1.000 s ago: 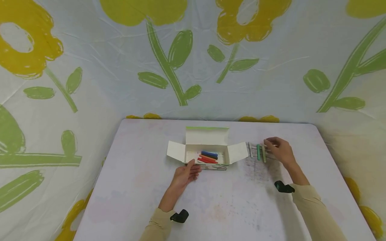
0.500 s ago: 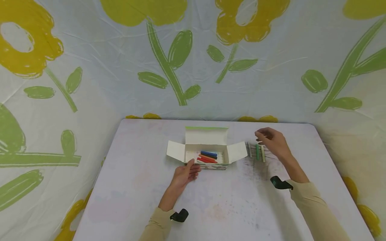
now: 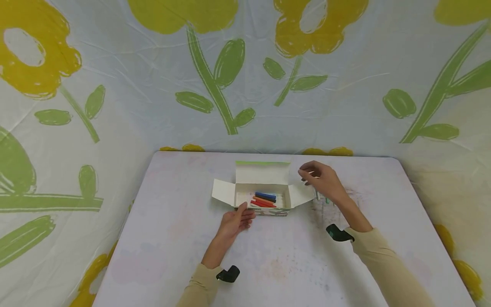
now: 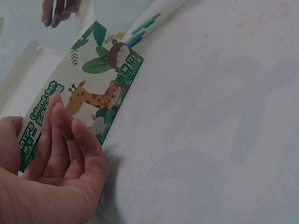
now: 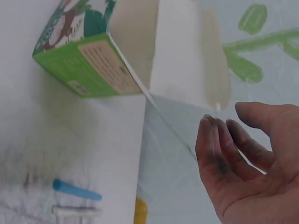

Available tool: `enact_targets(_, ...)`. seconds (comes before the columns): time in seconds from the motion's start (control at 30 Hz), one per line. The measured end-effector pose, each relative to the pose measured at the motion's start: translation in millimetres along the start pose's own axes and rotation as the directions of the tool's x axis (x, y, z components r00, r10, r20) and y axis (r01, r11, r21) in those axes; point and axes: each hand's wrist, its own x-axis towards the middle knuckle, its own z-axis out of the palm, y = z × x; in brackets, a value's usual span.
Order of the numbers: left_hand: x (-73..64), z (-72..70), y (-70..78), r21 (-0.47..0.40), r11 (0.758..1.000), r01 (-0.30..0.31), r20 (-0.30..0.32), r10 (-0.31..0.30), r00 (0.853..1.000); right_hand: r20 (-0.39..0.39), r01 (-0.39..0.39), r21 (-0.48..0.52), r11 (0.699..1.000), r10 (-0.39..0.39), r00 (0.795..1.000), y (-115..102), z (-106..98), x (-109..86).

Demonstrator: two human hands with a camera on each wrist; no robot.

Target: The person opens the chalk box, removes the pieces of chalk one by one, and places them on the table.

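Note:
An open cardboard box (image 3: 270, 212), printed "Colored chalk" in the left wrist view, has its flaps spread. Several chalk sticks (image 3: 264, 198) in blue, black, orange and red lie inside it. My left hand (image 3: 231, 224) holds the box's front wall, thumb at the rim and fingers against the printed face. Above the right flap, my right hand (image 3: 324, 181) has its thumb and curled fingers close together. A pale bit of a white chalk stick (image 5: 218, 107) shows between those fingertips; most of it is hidden.
Loose chalk, including a blue-green stick (image 5: 77, 190) and a whitish stick (image 5: 74, 212), lies right of the box, partly behind my right hand in the head view. Dark chalk smudges mark the white table (image 3: 172, 256). A flower-printed cloth (image 3: 153, 85) surrounds its back and sides.
My right hand has risen from beside the loose chalk and moved left to above the box's right flap. My left hand and the box have stayed in place.

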Motion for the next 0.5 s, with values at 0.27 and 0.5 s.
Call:
enact_targets(0.27,-0.2,-1.6,2.0,-0.002,1.0,0.004,0.006,-0.004,1.0,0.091,0.073,-0.006,0.997,-0.073,0.993,-6,36,7.3)
enact_targets(0.5,1.3,-1.0,2.6,-0.009,1.0,0.004,0.003,-0.004,1.0,0.201,0.149,-0.012,0.989,-0.144,0.969,-6,64,12.9)
